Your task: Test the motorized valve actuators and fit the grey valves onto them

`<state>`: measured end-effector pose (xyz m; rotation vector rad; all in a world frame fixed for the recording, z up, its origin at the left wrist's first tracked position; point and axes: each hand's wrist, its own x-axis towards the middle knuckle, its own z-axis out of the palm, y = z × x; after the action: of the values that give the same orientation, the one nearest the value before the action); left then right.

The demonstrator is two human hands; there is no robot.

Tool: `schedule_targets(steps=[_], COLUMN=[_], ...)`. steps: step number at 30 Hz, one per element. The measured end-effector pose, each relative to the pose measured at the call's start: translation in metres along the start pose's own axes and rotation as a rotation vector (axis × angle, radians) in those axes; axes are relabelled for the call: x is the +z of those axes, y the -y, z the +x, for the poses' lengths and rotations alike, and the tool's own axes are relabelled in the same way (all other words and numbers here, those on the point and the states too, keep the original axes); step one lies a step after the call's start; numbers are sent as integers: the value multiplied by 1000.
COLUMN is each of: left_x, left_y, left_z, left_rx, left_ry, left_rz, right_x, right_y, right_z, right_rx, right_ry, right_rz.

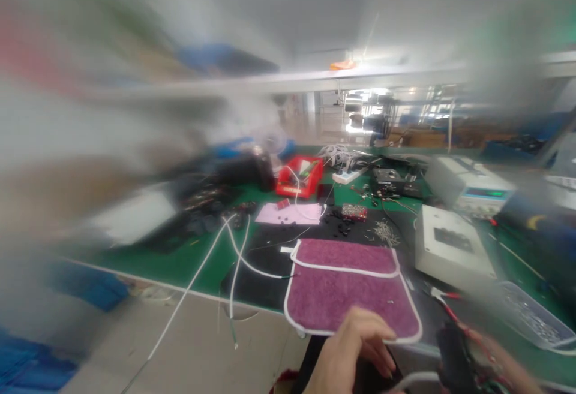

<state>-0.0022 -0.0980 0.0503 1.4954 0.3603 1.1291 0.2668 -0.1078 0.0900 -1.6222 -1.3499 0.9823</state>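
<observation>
My left hand is at the bottom centre, in front of the purple cloth with white edging. Its fingers curl over a dark thing that I cannot make out. At the lower right, my right hand is blurred and partly behind a black part with wires, which it grips. Red and green wires run along that part, and a thick white cable extends from it toward my left hand. Just beyond it, a red-and-white wire end lies on the bench.
White cables hang over the front edge at left. Behind the cloth are loose screws, small black parts, a pink sheet and a red bin. On the right stand a white box, a bench instrument and a clear tray.
</observation>
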Motion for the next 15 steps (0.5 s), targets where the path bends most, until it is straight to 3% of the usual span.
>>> schedule_targets(steps=[3, 5, 7, 11, 15], left_x=[2, 2, 0, 0, 10], left_y=[-28, -45, -58, -69, -65], left_z=[17, 28, 38, 49, 50], left_rx=[-26, -132, -209, -321, -289], left_ry=[25, 97, 193, 267, 115], left_rz=[-158, -156, -188, -278, -152], right_x=[-2, 9, 22, 29, 25], right_y=[32, 59, 80, 95, 88], right_z=[-38, -59, -65, -56, -51], right_rx=[-17, 25, 15, 10, -34], right_ry=[113, 249, 266, 100, -55], right_rz=[124, 169, 311, 491, 419])
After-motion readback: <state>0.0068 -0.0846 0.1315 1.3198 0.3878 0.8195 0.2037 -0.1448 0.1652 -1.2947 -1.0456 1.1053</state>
